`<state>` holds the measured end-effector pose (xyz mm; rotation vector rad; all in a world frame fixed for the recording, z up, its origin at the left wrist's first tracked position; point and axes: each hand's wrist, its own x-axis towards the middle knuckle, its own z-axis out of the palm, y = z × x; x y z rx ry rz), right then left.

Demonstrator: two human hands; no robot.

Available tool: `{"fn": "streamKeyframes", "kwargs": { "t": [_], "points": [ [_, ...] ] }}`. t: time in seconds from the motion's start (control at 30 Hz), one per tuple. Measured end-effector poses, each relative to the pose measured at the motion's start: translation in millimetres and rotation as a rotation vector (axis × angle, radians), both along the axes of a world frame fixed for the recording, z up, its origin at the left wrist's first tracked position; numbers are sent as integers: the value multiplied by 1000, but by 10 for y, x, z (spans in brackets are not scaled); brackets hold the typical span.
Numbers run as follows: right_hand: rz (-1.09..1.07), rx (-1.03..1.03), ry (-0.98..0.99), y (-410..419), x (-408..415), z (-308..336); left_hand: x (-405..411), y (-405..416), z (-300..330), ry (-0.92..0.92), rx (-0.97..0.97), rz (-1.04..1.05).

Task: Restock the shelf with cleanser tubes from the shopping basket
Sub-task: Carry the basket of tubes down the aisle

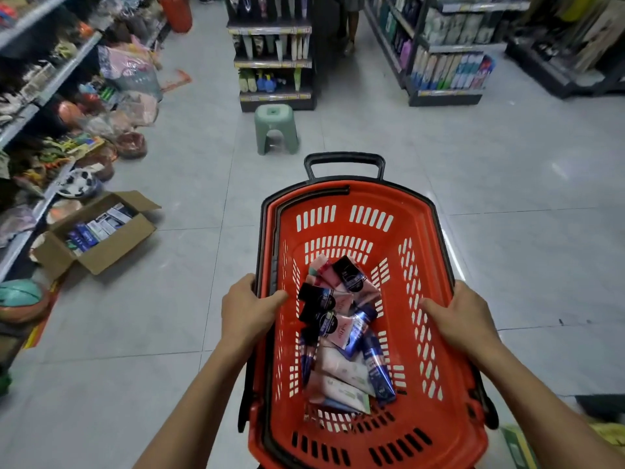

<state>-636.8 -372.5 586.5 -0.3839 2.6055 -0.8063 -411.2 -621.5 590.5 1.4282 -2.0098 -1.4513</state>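
The dark multi-tier shelf unit (272, 50) with upright tubes stands well ahead across the pale floor, so this looks like the carrying step. The red slotted plastic shopping basket (436, 333) is gripped at its rims by left hand (248, 311) and right hand (463, 319). The mixed pink, black and blue cleanser tubes (341, 333) lie heaped inside; next, likely bring it beside the shelf.

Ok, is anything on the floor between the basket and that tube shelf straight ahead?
Yes. A green stool stands on the floor directly between the basket and the shelf. The floor either side of the stool looks open.
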Motion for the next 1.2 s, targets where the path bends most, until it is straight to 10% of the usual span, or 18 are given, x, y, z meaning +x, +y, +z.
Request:
{"fn": "streamKeyframes", "kwargs": {
  "t": [1.2],
  "points": [
    [52,-51,-68,-2561,-5108,-161,-4999,-2373,77,-103,10,114]
  ]
}}
